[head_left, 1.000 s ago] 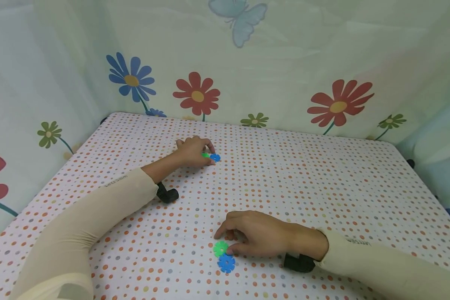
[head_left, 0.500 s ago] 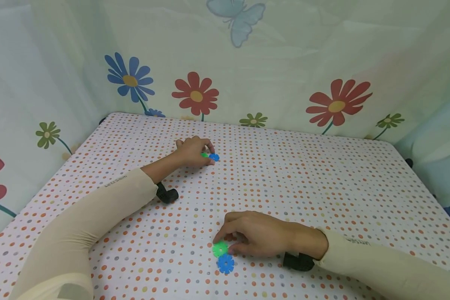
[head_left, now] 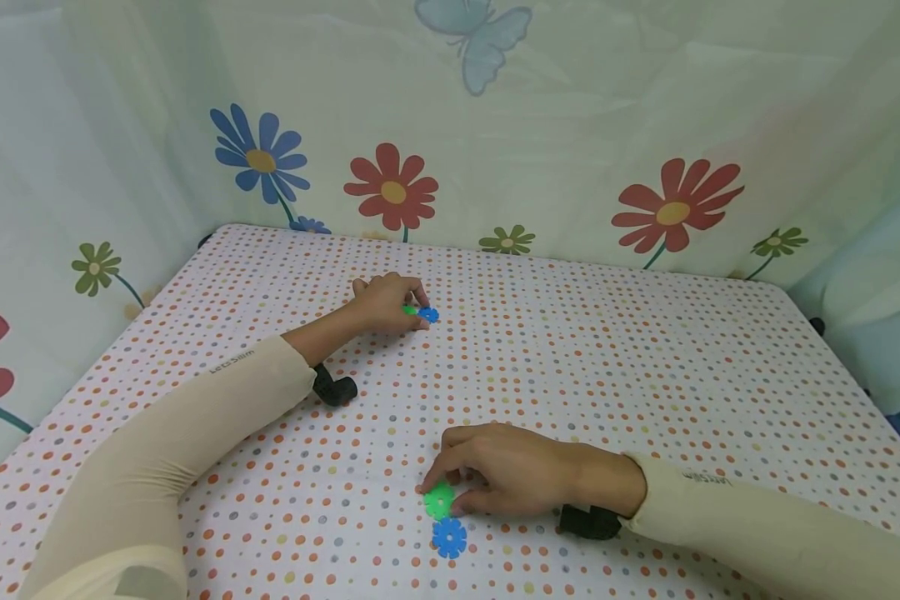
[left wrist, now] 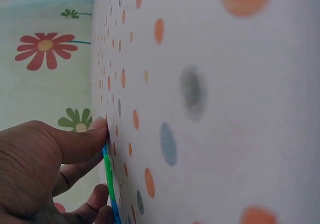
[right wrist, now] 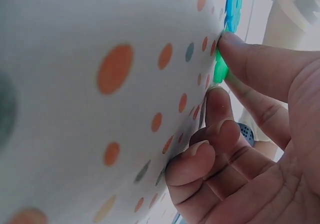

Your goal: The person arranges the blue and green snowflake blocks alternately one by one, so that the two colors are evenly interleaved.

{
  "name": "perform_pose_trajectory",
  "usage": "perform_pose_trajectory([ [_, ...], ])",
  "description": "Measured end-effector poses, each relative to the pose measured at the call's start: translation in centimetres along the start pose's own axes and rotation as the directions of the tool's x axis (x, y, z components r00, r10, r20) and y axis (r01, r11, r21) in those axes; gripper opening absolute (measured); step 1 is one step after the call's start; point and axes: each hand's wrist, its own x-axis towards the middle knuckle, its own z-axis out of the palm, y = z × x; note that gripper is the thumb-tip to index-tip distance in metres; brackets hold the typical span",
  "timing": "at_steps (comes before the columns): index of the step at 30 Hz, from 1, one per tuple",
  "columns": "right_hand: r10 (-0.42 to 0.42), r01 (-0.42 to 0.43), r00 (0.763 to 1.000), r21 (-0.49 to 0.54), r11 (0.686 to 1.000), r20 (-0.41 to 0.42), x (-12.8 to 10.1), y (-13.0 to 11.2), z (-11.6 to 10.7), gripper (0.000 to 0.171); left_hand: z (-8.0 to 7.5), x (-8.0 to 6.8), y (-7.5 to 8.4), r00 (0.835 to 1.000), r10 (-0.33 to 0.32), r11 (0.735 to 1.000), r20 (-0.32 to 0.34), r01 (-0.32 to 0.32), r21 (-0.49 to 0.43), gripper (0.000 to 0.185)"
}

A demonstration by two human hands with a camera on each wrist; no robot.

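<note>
A worktop point(head_left: 645, 350) covered with a dotted cloth is seen, and it is enclosed by curtains point(head_left: 570, 125) printed with flowers and a butterfly. Two arms in cream sleeves point(head_left: 157, 450) are laid on the worktop.

The right hand point(head_left: 510, 475) is placed near the front edge. Its grip is closed on a green gear piece point(head_left: 439, 500): the piece is pinched between the thumb and the index finger at the fingertips, flat against the cloth. A blue gear piece point(head_left: 449, 537) is lying just in front of it, apart from the fingers.

The left hand point(head_left: 386, 302) is placed farther back, toward the middle of the worktop. Its curled fingers are pinching a small green piece point(head_left: 410, 310), which is joined to a small blue piece point(head_left: 429, 315); the blue one is sticking out to the right of the fingertips.
</note>
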Motion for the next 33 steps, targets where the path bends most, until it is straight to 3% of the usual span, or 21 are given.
perform_pose_trajectory([
  [9, 0.025, -0.026, 1.000, -0.036, 0.999, -0.014, -0.1, -0.3, 0.0, 0.026, 0.1, 0.0, -0.4, 1.000, -0.002, 0.998, 0.002, 0.002, -0.055, 0.031],
  [13, -0.060, 0.055, 0.998, -0.126, 0.990, -0.036, -0.3, -0.3, 0.1, 0.026, 0.1, 0.0, -0.6, 1.000, 0.002, 0.996, 0.000, -0.002, -0.084, 0.032],
  [17, -0.179, 0.162, 0.983, -0.251, 0.954, -0.047, -0.5, -0.2, 0.2, 0.025, 0.1, 0.0, -0.6, 1.000, 0.007, 0.994, 0.000, -0.007, -0.108, 0.033],
  [22, -0.254, 0.226, 0.966, -0.335, 0.915, -0.042, -0.6, -0.2, 0.3, 0.026, 0.1, 0.1, -0.8, 1.000, 0.011, 0.993, 0.002, -0.010, -0.121, 0.033],
  [26, -0.265, 0.235, 0.963, -0.357, 0.904, -0.038, -0.6, -0.1, 0.2, 0.027, 0.2, 0.2, -1.1, 1.000, 0.010, 0.992, 0.008, -0.009, -0.127, 0.032],
  [33, -0.229, 0.201, 0.973, -0.337, 0.920, -0.045, -0.5, 0.2, 0.0, 0.025, 0.2, 0.3, -1.1, 1.000, 0.005, 0.993, 0.009, -0.004, -0.120, 0.031],
])
